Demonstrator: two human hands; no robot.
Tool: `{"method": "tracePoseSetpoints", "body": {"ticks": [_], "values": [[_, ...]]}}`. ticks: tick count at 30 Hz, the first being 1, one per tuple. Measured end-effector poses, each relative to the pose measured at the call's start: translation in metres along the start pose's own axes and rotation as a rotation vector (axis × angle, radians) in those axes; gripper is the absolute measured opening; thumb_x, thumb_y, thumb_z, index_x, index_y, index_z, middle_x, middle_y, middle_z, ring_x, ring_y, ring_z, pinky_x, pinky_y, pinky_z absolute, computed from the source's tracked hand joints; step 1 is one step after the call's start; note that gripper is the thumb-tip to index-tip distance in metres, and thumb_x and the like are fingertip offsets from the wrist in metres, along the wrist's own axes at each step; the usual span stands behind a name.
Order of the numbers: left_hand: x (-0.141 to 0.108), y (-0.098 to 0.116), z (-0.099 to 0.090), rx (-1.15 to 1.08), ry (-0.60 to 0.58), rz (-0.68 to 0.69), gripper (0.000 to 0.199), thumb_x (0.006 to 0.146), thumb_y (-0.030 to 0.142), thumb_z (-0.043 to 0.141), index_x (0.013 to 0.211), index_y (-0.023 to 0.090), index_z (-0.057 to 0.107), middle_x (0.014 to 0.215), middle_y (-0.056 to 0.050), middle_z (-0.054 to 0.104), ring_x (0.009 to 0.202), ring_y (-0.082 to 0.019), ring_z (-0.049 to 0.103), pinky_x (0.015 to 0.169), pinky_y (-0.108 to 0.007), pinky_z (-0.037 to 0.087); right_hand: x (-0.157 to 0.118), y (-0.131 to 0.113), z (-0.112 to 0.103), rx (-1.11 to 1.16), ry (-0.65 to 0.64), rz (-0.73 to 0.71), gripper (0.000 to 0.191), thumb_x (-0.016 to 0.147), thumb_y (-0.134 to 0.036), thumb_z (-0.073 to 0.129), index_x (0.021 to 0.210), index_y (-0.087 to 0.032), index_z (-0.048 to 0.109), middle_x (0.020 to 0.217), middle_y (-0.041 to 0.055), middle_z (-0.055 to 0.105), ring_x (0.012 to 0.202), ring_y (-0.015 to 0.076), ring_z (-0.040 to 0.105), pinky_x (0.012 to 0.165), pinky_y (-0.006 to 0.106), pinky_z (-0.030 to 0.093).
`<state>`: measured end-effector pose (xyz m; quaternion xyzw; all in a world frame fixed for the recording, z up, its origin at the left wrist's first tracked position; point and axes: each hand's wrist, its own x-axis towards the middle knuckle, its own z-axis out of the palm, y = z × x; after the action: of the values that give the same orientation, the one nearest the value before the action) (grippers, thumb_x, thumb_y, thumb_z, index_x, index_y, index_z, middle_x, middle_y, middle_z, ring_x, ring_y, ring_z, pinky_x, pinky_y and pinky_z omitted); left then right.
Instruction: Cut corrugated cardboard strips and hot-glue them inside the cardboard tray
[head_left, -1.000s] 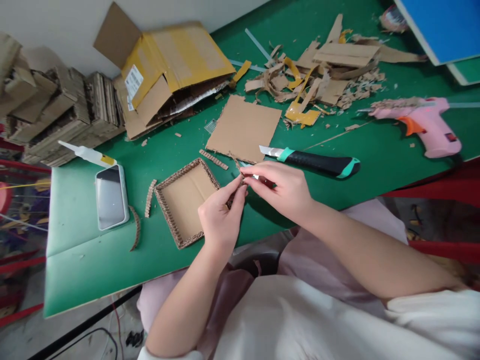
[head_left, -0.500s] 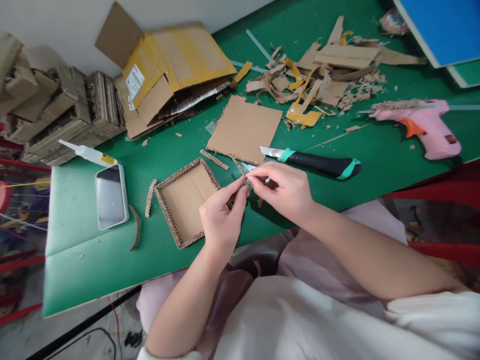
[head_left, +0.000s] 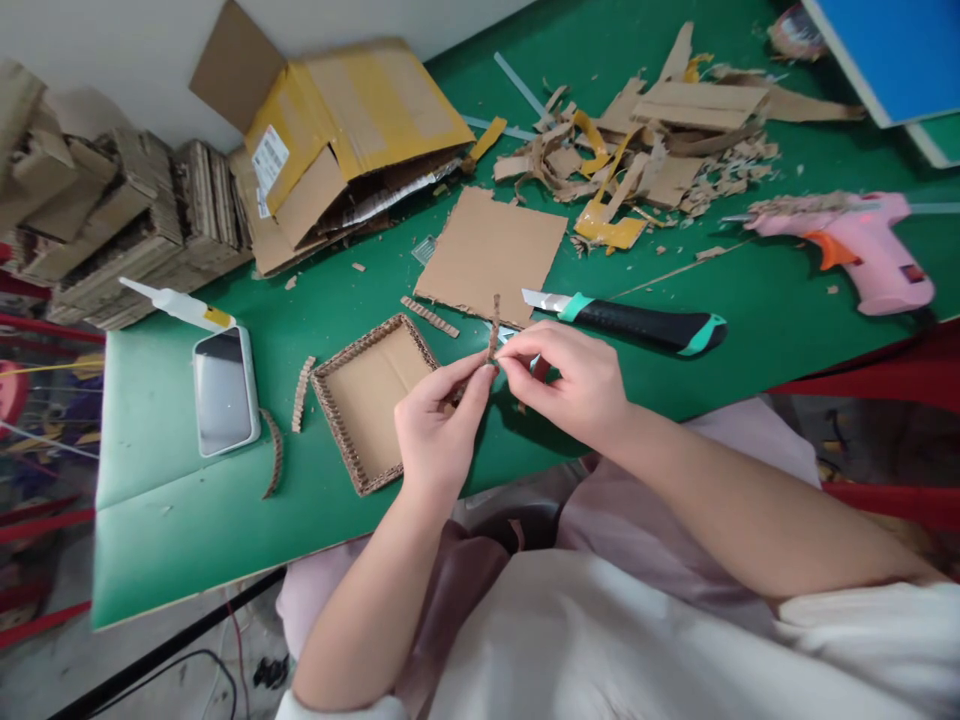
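Note:
A narrow corrugated cardboard strip (head_left: 495, 322) stands nearly upright between my hands. My left hand (head_left: 442, 415) pinches its lower end between thumb and fingers. Fingertips of my right hand (head_left: 566, 372) are pressed together against the strip's side, close to the left thumb; whether they grip the strip or a tiny shred of it is too small to tell. Partly behind my left hand lies a shallow cardboard tray (head_left: 341, 440) with corrugated edging. A utility knife (head_left: 637, 325) with its blade out rests just beyond my right hand, near a square cardboard sheet (head_left: 491, 250).
Loose corrugated strips (head_left: 430, 316) lie around the tray. A phone (head_left: 225, 390) and a white glue bottle (head_left: 176, 305) are at left. Behind stand a taped carton (head_left: 375, 105) and stacked cardboard (head_left: 127, 210). Scraps (head_left: 637, 150) and a pink glue gun (head_left: 862, 250) occupy the right.
The strip has swung from leaning left to nearly upright. My left hand has shifted slightly left, while my right hand stays close to the strip.

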<state>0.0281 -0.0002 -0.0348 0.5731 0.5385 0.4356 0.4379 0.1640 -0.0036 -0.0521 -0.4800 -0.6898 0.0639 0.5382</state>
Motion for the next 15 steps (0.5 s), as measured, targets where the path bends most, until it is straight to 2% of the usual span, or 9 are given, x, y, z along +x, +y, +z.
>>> {"method": "tracePoseSetpoints", "body": {"ticks": [5, 8, 11, 15], "values": [[-0.0014, -0.001, -0.0012, 0.041, 0.009, 0.04, 0.016, 0.075, 0.031, 0.066, 0.088, 0.023, 0.073, 0.083, 0.001, 0.073, 0.073, -0.013, 0.068, 0.067, -0.02, 0.055, -0.0017, -0.0011, -0.0001, 0.004, -0.006, 0.032, 0.004, 0.081, -0.014, 0.054, 0.079, -0.016, 0.057, 0.071, 0.0, 0.063, 0.056, 0.0049, 0.053, 0.052, 0.016, 0.047], [-0.002, -0.0018, -0.0018, 0.146, 0.01, 0.136, 0.016, 0.077, 0.028, 0.064, 0.09, 0.025, 0.072, 0.084, 0.002, 0.073, 0.074, -0.012, 0.068, 0.07, -0.02, 0.054, -0.003, -0.0005, -0.0005, -0.032, 0.005, -0.004, 0.009, 0.08, -0.017, 0.057, 0.088, -0.016, 0.059, 0.082, 0.003, 0.067, 0.057, 0.0052, 0.056, 0.054, 0.017, 0.049], [-0.0019, -0.0017, -0.0018, 0.242, 0.031, 0.235, 0.017, 0.078, 0.026, 0.062, 0.091, 0.023, 0.072, 0.085, 0.001, 0.074, 0.074, -0.012, 0.067, 0.072, -0.022, 0.054, -0.0035, 0.0006, -0.0003, -0.065, 0.007, -0.058, 0.013, 0.08, -0.016, 0.057, 0.092, -0.016, 0.061, 0.088, 0.0049, 0.069, 0.064, 0.0074, 0.061, 0.062, 0.019, 0.053], [-0.0021, -0.0008, -0.0005, 0.324, 0.04, 0.323, 0.017, 0.079, 0.024, 0.061, 0.092, 0.021, 0.072, 0.082, 0.0, 0.073, 0.071, -0.012, 0.066, 0.068, -0.021, 0.054, -0.0031, 0.0017, 0.0005, -0.119, 0.041, -0.119, 0.014, 0.08, -0.011, 0.055, 0.09, -0.017, 0.063, 0.085, 0.0044, 0.07, 0.075, 0.0111, 0.066, 0.07, 0.021, 0.054]]}}
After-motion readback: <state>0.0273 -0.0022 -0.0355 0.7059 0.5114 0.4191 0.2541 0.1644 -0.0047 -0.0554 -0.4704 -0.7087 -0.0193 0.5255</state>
